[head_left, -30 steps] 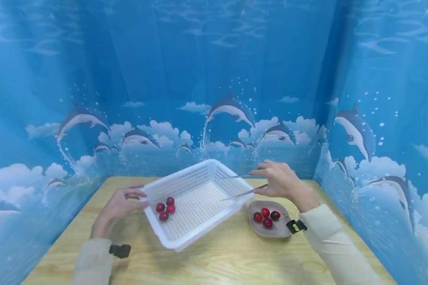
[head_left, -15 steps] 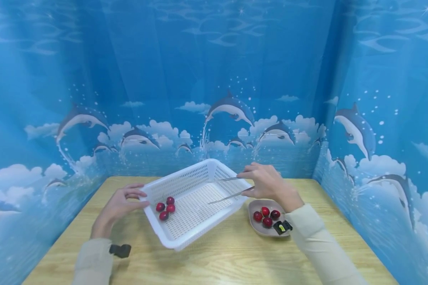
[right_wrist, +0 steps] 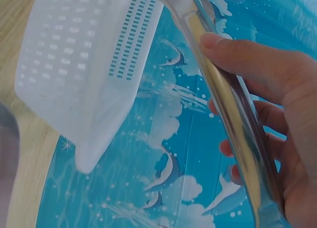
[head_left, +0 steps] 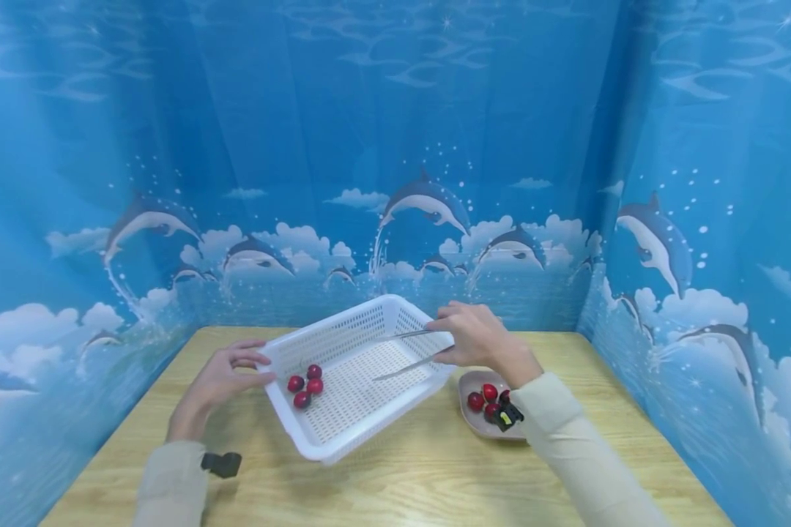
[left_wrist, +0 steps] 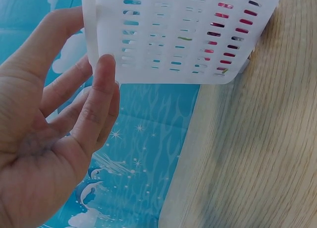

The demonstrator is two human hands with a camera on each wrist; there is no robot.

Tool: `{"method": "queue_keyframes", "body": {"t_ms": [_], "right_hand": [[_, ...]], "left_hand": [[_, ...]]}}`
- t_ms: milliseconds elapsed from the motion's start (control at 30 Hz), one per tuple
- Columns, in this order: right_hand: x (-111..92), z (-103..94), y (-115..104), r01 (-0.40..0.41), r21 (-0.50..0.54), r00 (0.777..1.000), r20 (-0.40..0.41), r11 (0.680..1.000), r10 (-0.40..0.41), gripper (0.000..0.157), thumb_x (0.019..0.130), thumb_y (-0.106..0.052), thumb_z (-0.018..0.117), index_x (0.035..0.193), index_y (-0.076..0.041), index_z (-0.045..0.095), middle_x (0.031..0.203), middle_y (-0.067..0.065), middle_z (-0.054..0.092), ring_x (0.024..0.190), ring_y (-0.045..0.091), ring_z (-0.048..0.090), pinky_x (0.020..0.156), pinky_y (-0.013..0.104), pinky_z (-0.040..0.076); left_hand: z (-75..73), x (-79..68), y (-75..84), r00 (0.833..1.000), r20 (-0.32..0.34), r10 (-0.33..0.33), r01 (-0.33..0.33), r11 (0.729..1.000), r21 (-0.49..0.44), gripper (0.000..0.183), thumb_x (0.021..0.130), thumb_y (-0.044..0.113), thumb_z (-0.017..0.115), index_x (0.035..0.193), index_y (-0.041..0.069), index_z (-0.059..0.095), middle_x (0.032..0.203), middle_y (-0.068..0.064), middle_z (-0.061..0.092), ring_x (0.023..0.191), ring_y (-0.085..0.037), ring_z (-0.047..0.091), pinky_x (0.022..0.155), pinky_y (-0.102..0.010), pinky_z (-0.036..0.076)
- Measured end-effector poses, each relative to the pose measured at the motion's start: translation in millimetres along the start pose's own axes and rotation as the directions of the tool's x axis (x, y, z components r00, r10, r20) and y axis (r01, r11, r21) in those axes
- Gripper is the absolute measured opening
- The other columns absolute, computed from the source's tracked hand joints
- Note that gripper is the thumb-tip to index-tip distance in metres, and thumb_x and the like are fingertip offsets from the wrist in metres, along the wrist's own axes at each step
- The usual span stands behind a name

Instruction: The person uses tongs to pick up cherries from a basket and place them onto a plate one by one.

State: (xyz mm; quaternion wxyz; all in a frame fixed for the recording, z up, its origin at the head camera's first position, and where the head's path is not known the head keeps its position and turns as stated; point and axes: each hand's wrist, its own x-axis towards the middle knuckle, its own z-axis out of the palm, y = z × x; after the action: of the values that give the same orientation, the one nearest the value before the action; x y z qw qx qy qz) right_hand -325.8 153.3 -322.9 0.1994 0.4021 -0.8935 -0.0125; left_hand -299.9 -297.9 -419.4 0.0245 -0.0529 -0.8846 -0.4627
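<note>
A white perforated basket (head_left: 352, 380) is tilted at an angle over the table, with several dark red cherries (head_left: 314, 386) gathered at its left end. My left hand (head_left: 224, 377) pinches the basket's left rim; in the left wrist view its fingertips (left_wrist: 105, 69) press against the wall. My right hand (head_left: 477, 337) grips metal tongs (head_left: 405, 369), whose arms are spread and reach over the basket's right half, with nothing between their tips. The right wrist view shows the hand wrapped around the shiny tongs (right_wrist: 233, 109). More cherries (head_left: 476, 401) lie on a small plate (head_left: 469, 421), partly covered by the right wrist strap.
The wooden table (head_left: 395, 483) runs beneath everything, its back edge against a blue curtain (head_left: 395, 110) printed with dolphins. Curtain also hangs along both sides. The plate stands just right of the basket, under my right forearm.
My right hand has moved left with the tongs, bringing their tips farther over the basket, and its wrist strap now overlaps the plate's cherries. The left hand and basket have stayed in place.
</note>
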Motion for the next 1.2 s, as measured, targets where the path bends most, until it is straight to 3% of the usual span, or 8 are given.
{"method": "queue_keyframes", "body": {"t_ms": [500, 667, 933, 1200], "right_hand": [[49, 10.2, -26, 0.080, 0.021, 0.992, 0.095, 0.997, -0.082, 0.044, 0.079, -0.043, 0.087, 0.118, -0.024, 0.078, 0.110, -0.003, 0.077, 0.092, 0.015, 0.069, 0.069, 0.027, 0.057], [64, 15.7, -40, 0.101, -0.001, 0.982, 0.162, 0.995, -0.100, 0.043, 0.082, -0.043, 0.086, 0.120, -0.026, 0.077, 0.113, -0.004, 0.078, 0.094, 0.014, 0.071, 0.068, 0.024, 0.056], [87, 20.1, -59, 0.160, -0.036, 0.969, 0.195, 0.986, -0.151, 0.041, 0.080, -0.045, 0.087, 0.117, -0.028, 0.079, 0.110, -0.008, 0.079, 0.096, 0.011, 0.072, 0.083, 0.029, 0.061], [106, 25.8, -73, 0.226, -0.099, 0.951, 0.239, 0.969, -0.197, 0.041, 0.079, -0.048, 0.086, 0.115, -0.030, 0.079, 0.107, -0.009, 0.077, 0.092, 0.009, 0.071, 0.079, 0.025, 0.061]], "left_hand": [[-0.1, 0.2, 1.2, 1.000, 0.011, -0.023, 0.023, 1.000, 0.002, 0.047, 0.086, 0.029, 0.084, 0.120, -0.001, 0.071, 0.165, -0.020, 0.036, 0.135, -0.045, 0.054, 0.104, -0.053, 0.055], [0.0, 0.1, -0.5, 1.000, 0.007, -0.011, 0.011, 1.000, 0.003, 0.049, 0.086, 0.031, 0.085, 0.120, -0.001, 0.071, 0.165, -0.020, 0.037, 0.134, -0.044, 0.055, 0.104, -0.053, 0.056], [0.6, -0.6, -0.1, 1.000, 0.005, 0.003, -0.003, 1.000, -0.001, 0.047, 0.086, 0.029, 0.085, 0.119, -0.002, 0.071, 0.163, -0.021, 0.039, 0.131, -0.044, 0.058, 0.101, -0.050, 0.058], [0.8, -0.2, 0.0, 1.000, 0.000, -0.006, 0.006, 1.000, 0.004, 0.047, 0.086, 0.028, 0.084, 0.119, -0.002, 0.071, 0.163, -0.021, 0.039, 0.130, -0.043, 0.058, 0.100, -0.049, 0.058]]}}
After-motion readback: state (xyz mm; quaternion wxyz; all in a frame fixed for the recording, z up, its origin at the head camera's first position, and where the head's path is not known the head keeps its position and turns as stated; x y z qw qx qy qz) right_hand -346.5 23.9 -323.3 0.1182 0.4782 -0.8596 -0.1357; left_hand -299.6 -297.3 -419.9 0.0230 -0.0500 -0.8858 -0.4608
